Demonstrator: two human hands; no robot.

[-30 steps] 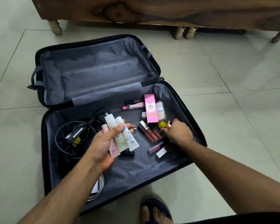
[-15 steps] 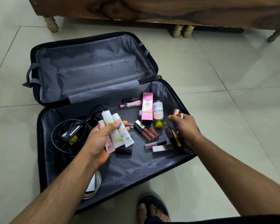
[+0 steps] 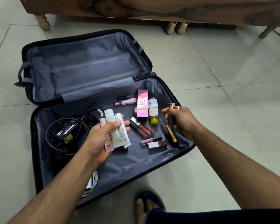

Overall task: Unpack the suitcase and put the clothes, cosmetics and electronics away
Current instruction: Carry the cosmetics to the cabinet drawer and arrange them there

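While lifting clear of the lining: right hand (image 3: 180, 120) now raised from the lipstick cluster, closed round two rose-gold-capped lipsticks (image 3: 173, 110) picked up within the last second.
Left hand (image 3: 102, 136): wrapped round three cosmetic tubes (image 3: 116, 130), thumb across them, as before.
Meaning: cosmetics being gathered by the handful; no clothes visible in either half, probably already away.
Suitcase (image 3: 90, 46): open flat on floor tiles, far half bare.
Left in near half: pink BB cream box (image 3: 142, 104), small yellow-capped bottle (image 3: 153, 109), lip glosses (image 3: 141, 128), mascara (image 3: 171, 134).
Electronics: laptop charger (image 3: 65, 129) with tangled cable at left, white cable (image 3: 94, 181) near edge.
In the way: both hands nearly full; wooden furniture (image 3: 152, 7) stands beyond.
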